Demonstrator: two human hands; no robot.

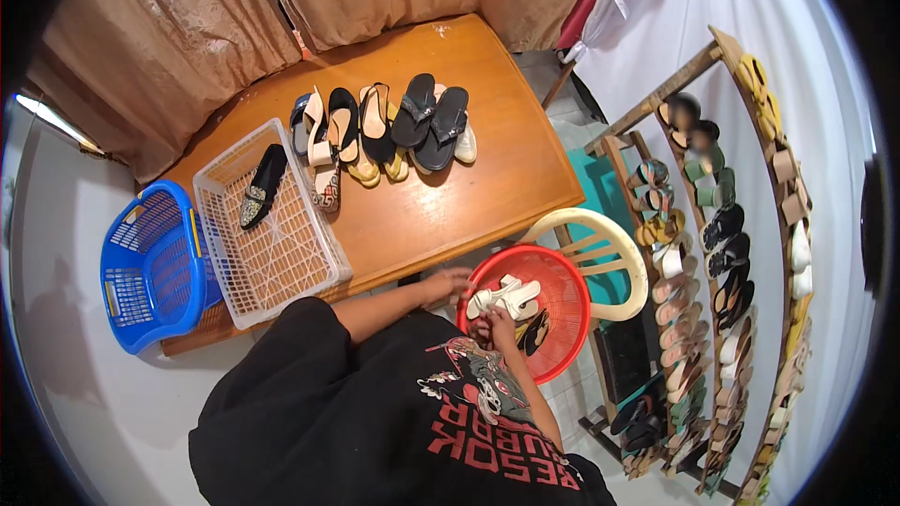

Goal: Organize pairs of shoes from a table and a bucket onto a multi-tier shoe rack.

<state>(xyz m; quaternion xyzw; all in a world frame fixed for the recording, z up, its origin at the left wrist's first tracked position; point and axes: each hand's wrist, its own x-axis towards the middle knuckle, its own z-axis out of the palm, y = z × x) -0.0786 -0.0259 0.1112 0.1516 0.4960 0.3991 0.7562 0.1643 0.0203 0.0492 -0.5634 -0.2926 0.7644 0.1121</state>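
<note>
A pair of white sandals [506,297] is in the red basket [565,283], which rests by a cream plastic chair. My right hand [500,326] is closed on the near edge of the sandals; its fingertips are partly hidden. Below them in the basket lies a dark shoe [533,334] with a yellowish edge, partly covered. At the basket's left rim, my left hand [448,287] has its fingers stretched out, a little apart, and holds nothing. Whether it touches the rim I cannot tell.
On the wooden table [422,215], sandals and flats stand in a row, including black slippers [441,129]. A white crate [309,262] holds one black loafer [264,186]; a blue basket [155,267] is left of it. Right are the chair [631,272] and a shoe rack [694,66].
</note>
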